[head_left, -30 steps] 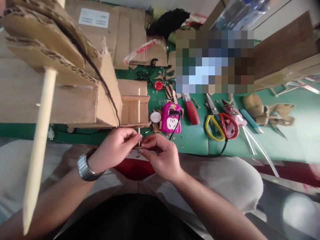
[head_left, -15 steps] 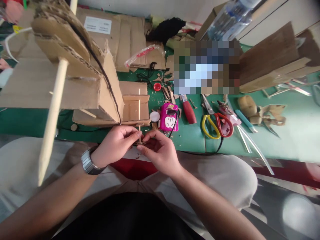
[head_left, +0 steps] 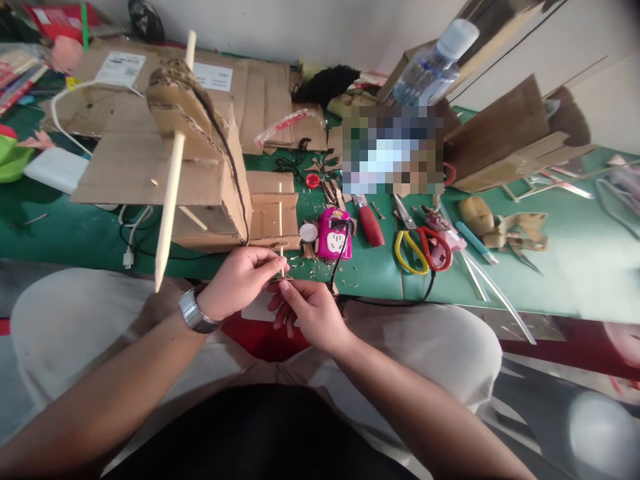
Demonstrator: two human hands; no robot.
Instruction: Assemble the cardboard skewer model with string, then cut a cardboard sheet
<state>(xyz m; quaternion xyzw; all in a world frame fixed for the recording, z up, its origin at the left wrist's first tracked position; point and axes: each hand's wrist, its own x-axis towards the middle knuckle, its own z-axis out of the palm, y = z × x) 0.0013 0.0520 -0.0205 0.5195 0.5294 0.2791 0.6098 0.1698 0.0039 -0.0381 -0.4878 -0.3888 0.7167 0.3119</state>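
Observation:
A thin wooden stick [head_left: 281, 212] runs out through the front wall of a small cardboard box section [head_left: 260, 233] towards me. My left hand [head_left: 237, 280] pinches this stick near its close end between thumb and fingers. At that end sits a small corrugated cardboard piece [head_left: 285, 278], mostly covered by fingers. My right hand [head_left: 317, 313] grips it, thumb on top and the other fingers curled below. To the left rises the larger cardboard structure [head_left: 235, 180], with a thick pointed wooden stick [head_left: 171, 200] through its round cardboard layers [head_left: 183, 110].
Right of my hands lie a pink power socket [head_left: 334, 233], a red-handled tool [head_left: 370, 223], scissors [head_left: 413, 253] and a teal cutter [head_left: 475, 241]. A water bottle [head_left: 430, 67] stands behind. Cardboard scraps litter the green table [head_left: 370, 273], and a white cable [head_left: 131, 240] lies left.
My right hand has shifted slightly down, its fingers now lower and under the cardboard piece. My left hand keeps its pinch on the stick. The camera view has shifted, showing more at left.

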